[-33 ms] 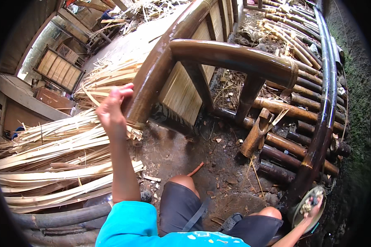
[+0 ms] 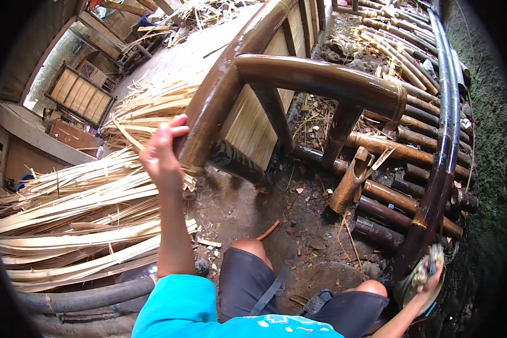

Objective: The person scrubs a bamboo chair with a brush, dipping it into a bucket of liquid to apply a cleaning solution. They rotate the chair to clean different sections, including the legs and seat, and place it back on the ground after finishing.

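Observation:
A glossy dark brown bamboo frame point(image 2: 205, 110) with an arm-like curved piece point(image 2: 321, 79) stands slanted in front of me. My left hand point(image 2: 162, 151) is at the left edge of its lower end, fingers stretched toward the pole and apart. Whether the fingertips touch it I cannot tell. At the lower right, my right hand point(image 2: 431, 280) is closed round a pale, greyish wad of rag point(image 2: 428, 265). The rag is above a bucket point(image 2: 401, 290), which my hand and forearm partly cover.
Bundles of split bamboo strips point(image 2: 84, 225) lie to the left. Dark bamboo poles point(image 2: 400, 188) are laid in rows at the right, with a long shiny pole point(image 2: 442, 169) across them. A short notched bamboo piece point(image 2: 349, 186) stands among them. A mossy wall point(image 2: 484, 141) bounds the right side.
My right hand has lifted the rag slightly up out of the bucket. My left hand has shifted a little to the right, and its fingers look more spread.

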Available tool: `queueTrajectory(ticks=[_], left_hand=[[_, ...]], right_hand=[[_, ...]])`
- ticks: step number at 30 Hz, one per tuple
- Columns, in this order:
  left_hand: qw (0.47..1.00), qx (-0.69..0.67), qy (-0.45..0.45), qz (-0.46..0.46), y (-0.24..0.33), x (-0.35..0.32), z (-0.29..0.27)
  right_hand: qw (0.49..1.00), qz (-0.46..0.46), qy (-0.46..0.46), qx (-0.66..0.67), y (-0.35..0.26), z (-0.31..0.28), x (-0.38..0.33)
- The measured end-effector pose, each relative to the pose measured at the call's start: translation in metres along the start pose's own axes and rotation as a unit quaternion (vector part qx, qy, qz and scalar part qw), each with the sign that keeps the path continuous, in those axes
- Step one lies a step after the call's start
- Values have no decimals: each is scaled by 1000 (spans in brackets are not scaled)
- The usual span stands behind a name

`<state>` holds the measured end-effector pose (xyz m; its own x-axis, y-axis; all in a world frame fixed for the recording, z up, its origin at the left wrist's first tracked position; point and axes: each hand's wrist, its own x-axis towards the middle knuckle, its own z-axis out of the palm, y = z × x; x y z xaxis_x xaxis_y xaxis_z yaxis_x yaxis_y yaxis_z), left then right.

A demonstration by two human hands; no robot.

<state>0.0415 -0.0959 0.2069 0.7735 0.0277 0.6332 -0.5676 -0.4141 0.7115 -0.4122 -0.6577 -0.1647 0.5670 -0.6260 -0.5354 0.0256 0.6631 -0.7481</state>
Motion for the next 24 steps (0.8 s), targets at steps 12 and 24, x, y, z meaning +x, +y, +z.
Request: queueTrajectory(ticks=[12,24], left_hand=[[976,-124,112,139,-45,-19,32],[941,-204,256,89,-42,-22,47]], right_hand=[[826,-436,-306,-185,94,646,-164],[943,-278,-88,-162,394,609,-41]])
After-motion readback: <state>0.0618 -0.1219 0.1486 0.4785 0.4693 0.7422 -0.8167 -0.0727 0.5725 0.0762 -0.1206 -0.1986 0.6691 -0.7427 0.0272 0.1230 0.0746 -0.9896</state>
